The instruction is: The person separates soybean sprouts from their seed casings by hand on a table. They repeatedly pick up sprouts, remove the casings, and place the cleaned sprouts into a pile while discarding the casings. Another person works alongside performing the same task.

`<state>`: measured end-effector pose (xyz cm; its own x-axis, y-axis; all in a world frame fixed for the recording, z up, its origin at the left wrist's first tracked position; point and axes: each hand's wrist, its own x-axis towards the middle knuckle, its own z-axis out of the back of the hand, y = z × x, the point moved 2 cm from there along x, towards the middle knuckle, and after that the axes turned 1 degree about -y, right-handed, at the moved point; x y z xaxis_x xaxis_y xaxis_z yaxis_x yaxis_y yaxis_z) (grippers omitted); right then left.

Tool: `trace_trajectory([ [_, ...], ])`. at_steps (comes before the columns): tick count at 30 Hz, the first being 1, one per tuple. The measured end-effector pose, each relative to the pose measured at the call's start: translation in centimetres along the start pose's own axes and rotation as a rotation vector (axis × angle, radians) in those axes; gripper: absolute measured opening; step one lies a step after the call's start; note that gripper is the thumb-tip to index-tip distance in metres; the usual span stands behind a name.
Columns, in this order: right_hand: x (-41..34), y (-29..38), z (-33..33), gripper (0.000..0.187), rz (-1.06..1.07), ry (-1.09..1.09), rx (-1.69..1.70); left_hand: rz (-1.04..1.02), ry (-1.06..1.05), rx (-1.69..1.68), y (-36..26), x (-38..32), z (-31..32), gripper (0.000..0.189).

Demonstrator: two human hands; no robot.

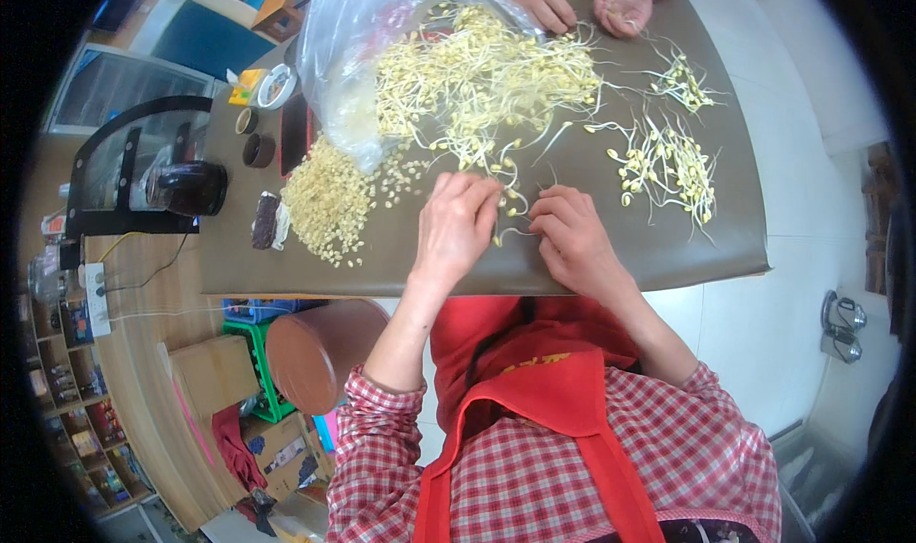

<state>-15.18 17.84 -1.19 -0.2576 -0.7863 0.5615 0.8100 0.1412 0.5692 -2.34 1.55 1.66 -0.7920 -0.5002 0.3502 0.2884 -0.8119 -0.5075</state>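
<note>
Soybean sprouts (486,78) lie in a large heap on the brown-covered table (572,274), partly beside and under a clear plastic bag (336,63). My left hand (458,214) is at the near edge of the heap, its fingertips pinched together against a few sprouts. Across a small gap, my right hand (572,232) has curled fingers at the thin tail of a sprout; whether it grips it is hard to tell. Left of my hands spreads a pile of loose, pale yellow bean pieces (329,203). Sprouts with tails lie in a smaller pile (673,167) at the right.
Another person's hands (537,2) work at the far side of the heap. On the table's left stand a small brown cup (258,151), a white round dish (276,86), a dark red tray (295,131) and a dark wrapped block (265,221). A brown round stool (308,360) stands below the table.
</note>
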Motion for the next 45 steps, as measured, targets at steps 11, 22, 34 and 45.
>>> trace_trajectory([
  [11,-0.1,-0.2,-0.1,0.022,0.009,-0.047,-0.008,0.048,0.030,0.005,-1.9,1.9,-0.6,0.005],
  [22,-0.1,-0.2,0.0,0.023,-0.029,-0.024,0.004,0.254,0.086,-0.207,-0.7,2.3,-1.7,0.007],
  [34,0.1,0.3,0.0,0.030,-0.019,-0.044,-0.025,-0.118,0.089,-0.037,0.2,0.6,0.4,0.017],
  [45,-0.2,-0.2,-0.1,0.026,-0.005,-0.030,-0.027,-0.083,0.159,0.138,-0.4,0.6,-0.9,0.008],
])
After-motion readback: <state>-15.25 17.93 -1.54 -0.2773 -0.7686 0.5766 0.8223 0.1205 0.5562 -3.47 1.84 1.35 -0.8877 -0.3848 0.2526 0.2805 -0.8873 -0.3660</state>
